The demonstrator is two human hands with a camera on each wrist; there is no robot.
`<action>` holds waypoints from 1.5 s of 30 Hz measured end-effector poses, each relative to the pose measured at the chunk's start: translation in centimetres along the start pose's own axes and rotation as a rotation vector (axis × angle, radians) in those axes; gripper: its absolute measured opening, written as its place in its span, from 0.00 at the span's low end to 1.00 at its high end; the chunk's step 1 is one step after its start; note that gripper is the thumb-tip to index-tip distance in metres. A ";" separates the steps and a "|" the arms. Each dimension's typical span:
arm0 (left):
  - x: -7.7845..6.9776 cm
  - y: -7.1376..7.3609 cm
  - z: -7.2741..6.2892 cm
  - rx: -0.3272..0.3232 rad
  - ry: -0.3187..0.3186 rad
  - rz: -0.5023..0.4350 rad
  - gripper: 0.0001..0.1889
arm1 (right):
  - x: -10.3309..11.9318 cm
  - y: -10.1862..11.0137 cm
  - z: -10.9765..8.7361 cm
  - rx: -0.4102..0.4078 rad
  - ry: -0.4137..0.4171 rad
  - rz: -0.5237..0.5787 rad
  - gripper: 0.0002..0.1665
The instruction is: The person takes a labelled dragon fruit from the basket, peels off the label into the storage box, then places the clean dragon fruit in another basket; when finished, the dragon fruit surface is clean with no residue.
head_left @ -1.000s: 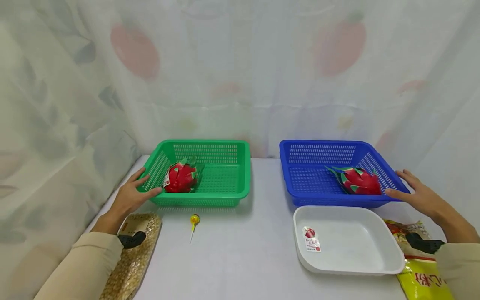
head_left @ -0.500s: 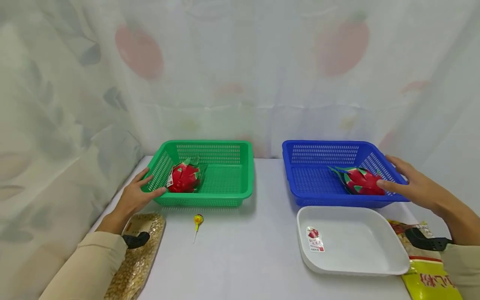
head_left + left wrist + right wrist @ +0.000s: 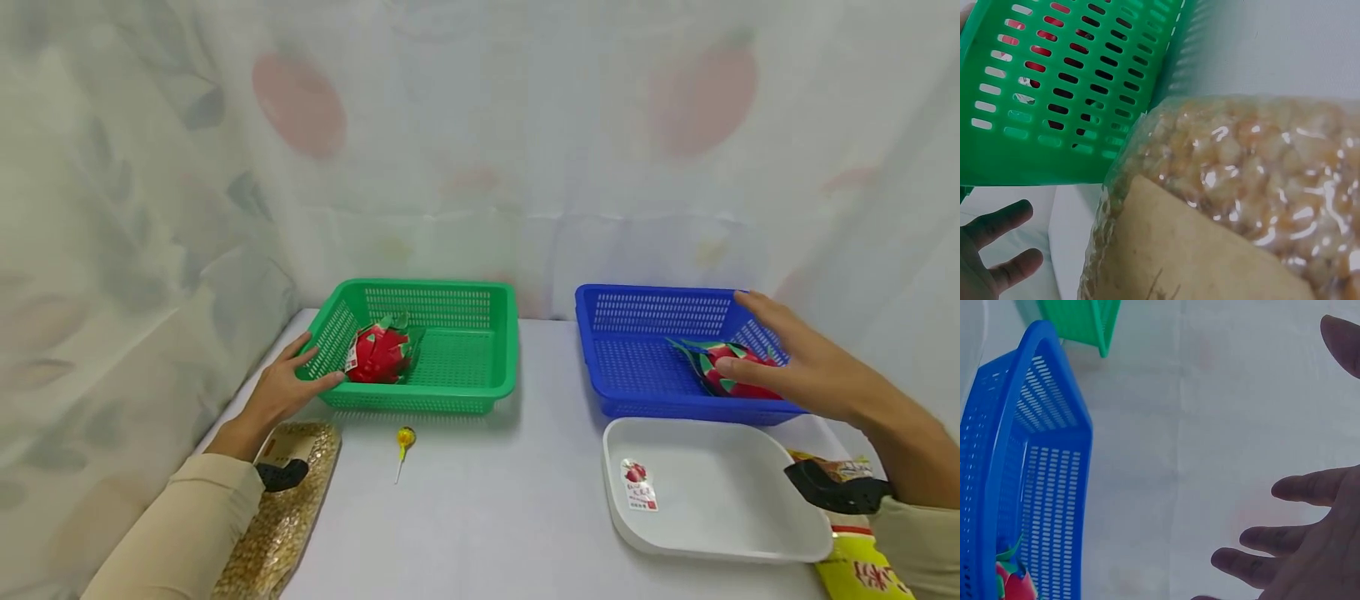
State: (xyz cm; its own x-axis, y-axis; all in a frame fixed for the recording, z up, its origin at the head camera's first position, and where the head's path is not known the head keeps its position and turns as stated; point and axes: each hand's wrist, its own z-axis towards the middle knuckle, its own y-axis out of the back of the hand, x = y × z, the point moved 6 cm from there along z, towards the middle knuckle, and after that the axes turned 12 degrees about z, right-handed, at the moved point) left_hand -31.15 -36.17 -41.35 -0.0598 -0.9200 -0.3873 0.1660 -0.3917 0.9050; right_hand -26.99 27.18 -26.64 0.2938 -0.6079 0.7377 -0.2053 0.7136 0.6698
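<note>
In the head view, my left hand (image 3: 279, 396) is at the left end of the green basket (image 3: 420, 398), its thumb at the front rim and its fingers spread. Inside that basket lies a red dragon fruit (image 3: 380, 354) with green tips, partly in clear wrapping. Over the right end of the blue basket (image 3: 645, 406) hangs my right hand (image 3: 825, 371), fingers extended and holding nothing. Beneath its thumb, a second dragon fruit (image 3: 750, 390) is partly hidden. The right wrist view shows spread fingers (image 3: 1310, 487) apart from the blue basket (image 3: 1054, 487).
A white tray (image 3: 712, 492) with a dragon fruit sticker stands before the blue basket. Right of it lies a yellow bag (image 3: 862, 575), partly under my forearm. A yellow lollipop (image 3: 406, 437) lies in front of the green basket; a clear pack of grains (image 3: 277, 533) lies by my left forearm.
My right hand has left the blue basket's right rim, rising and moving left over the basket. My left hand stays by the green basket. The head view has shifted slightly.
</note>
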 end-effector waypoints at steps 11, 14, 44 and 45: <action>-0.3 -0.1 -0.1 0.008 0.005 0.000 0.48 | 4.4 -1.8 1.2 0.017 0.085 -0.011 0.56; -0.2 0.0 0.0 0.004 0.008 0.001 0.48 | 6.0 -2.7 2.0 0.032 0.104 -0.015 0.55; -0.5 0.0 -0.2 0.027 0.033 -0.005 0.50 | 12.8 -16.7 11.2 0.106 0.208 0.216 0.56; -0.6 0.0 -0.3 0.026 0.031 -0.004 0.50 | 12.9 -17.3 11.5 0.109 0.212 0.232 0.56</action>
State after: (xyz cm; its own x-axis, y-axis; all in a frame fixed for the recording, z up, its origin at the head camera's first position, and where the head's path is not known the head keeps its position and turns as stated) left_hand -30.85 -35.59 -41.20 -0.0298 -0.9179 -0.3956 0.1400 -0.3957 0.9076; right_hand -30.41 3.03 -27.74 0.4127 -0.3397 0.8451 -0.3845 0.7761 0.4998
